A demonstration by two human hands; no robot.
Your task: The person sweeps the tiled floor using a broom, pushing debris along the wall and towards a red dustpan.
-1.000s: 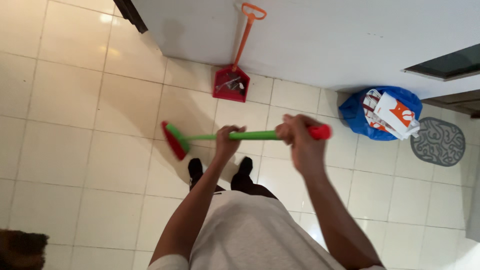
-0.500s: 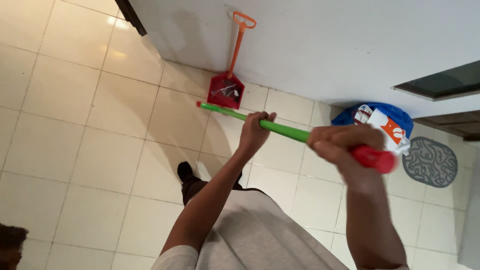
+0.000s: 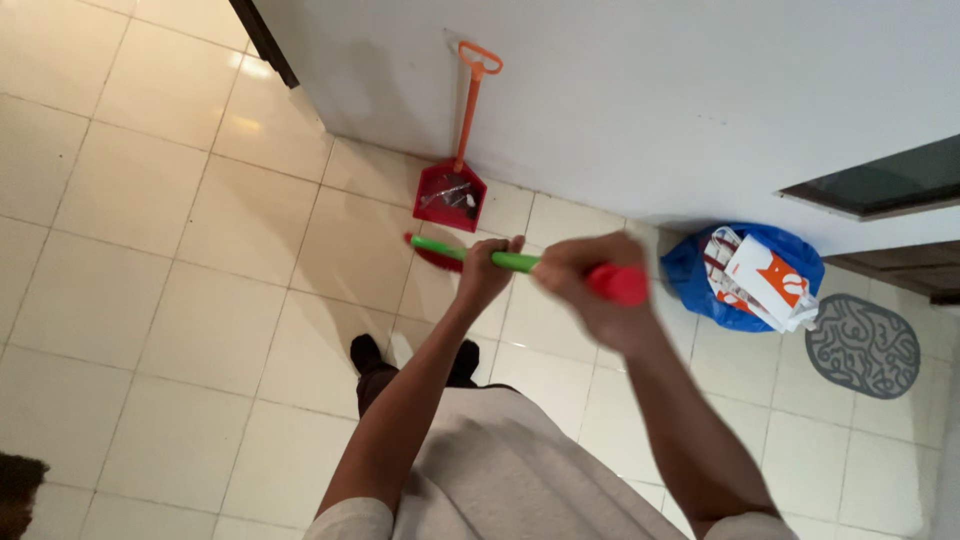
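Item: green plastic broom with red grip and red bristle head (image 3: 500, 261). Location: held across your front above the pale tiled floor (image 3: 150, 250), bristle end resting on the tiles just short of the dustpan mouth.

Left hand (image 3: 487, 272): fingers wrapped round the green shaft, mid-length. Right hand (image 3: 580, 285): fingers curled shut over the shaft where the red grip begins; blurred, so the finger detail is soft.

Adjacent: red plastic dustpan with a long orange handle (image 3: 452, 195), leaning on the white wall (image 3: 650, 90), some debris inside. Further right: blue plastic bag stuffed with white and orange paper packaging (image 3: 745, 275), then a grey patterned oval mat (image 3: 862, 345).

Handling note: keep your left hand low as the pivot, draw short strokes toward the pan's lip, and keep the bristles flat on the tiles so nothing skips past.

Not legible: most of the bristle head hides behind the shaft and hand; your feet are partly covered by your torso; a dark shape at lower left is cut off.
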